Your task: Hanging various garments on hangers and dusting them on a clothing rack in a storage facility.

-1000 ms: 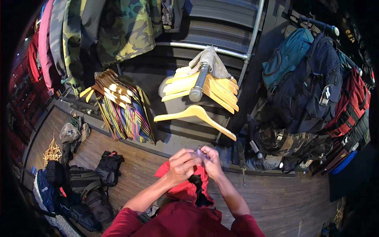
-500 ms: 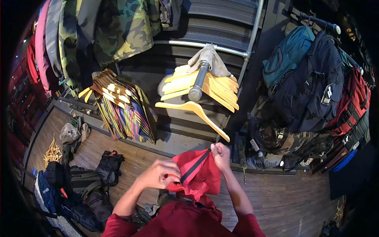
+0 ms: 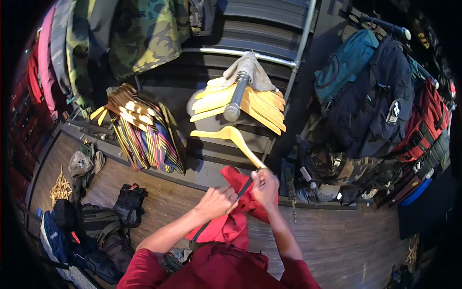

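Left hand (image 3: 218,202) and right hand (image 3: 265,188), gripping the red cloth (image 3: 225,230), have drawn closer, seemingly centring work on its black strip (image 3: 245,187).

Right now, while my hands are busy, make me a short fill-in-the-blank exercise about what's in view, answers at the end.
1. The left hand and the right hand hold ____ fabric with a black strip.
2. The lower end of the single pale hanger shows nearest the ____ hand.
3. The hanging clothes below the camouflage garment have a pattern of ____.

Missing words: red; right; stripes.
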`<move>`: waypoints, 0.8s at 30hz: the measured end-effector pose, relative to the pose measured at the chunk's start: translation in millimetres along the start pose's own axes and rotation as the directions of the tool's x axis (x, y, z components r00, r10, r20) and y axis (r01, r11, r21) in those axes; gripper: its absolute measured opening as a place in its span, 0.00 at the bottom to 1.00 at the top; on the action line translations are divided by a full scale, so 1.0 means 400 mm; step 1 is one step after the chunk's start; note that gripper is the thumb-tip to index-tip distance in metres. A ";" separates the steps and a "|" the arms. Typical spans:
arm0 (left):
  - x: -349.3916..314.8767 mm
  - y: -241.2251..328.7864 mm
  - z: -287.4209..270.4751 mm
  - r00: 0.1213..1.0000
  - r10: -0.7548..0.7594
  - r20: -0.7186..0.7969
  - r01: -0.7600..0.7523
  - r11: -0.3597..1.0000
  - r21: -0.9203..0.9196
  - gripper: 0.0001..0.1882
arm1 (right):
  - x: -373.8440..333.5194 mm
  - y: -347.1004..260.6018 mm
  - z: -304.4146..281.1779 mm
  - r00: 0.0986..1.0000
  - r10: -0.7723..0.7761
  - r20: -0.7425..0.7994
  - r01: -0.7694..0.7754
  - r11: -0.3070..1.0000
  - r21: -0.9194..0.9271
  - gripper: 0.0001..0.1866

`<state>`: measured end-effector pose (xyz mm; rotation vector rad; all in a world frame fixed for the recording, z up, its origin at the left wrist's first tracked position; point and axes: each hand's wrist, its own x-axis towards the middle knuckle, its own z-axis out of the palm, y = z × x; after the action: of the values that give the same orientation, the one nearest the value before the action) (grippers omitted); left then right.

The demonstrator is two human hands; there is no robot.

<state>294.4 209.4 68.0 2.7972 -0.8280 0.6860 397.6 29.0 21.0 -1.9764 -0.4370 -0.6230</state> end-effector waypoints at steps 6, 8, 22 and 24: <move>-0.073 0.010 -0.063 0.900 -0.196 0.390 0.180 0.981 0.077 0.19 | -0.018 0.056 -0.057 0.991 0.125 -0.044 -0.129 0.987 -0.097 0.13; -0.037 0.004 -0.049 0.967 -0.224 0.124 0.228 0.974 -0.018 0.21 | -0.022 -0.020 -0.043 0.987 -0.162 -0.018 0.160 0.984 -0.075 0.11; -0.157 -0.004 -0.043 0.969 -0.208 0.131 0.206 0.978 0.025 0.17 | 0.006 0.014 -0.054 0.999 -0.015 0.044 0.025 0.972 -0.233 0.06; -0.138 -0.022 -0.057 0.954 -0.264 0.144 0.262 0.965 0.029 0.20 | -0.016 -0.067 -0.041 0.977 -0.209 0.046 0.213 0.973 -0.086 0.06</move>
<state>249.6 249.3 62.6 2.9182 -0.4577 0.4460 374.1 26.2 42.5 -2.0458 -0.6582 -0.7520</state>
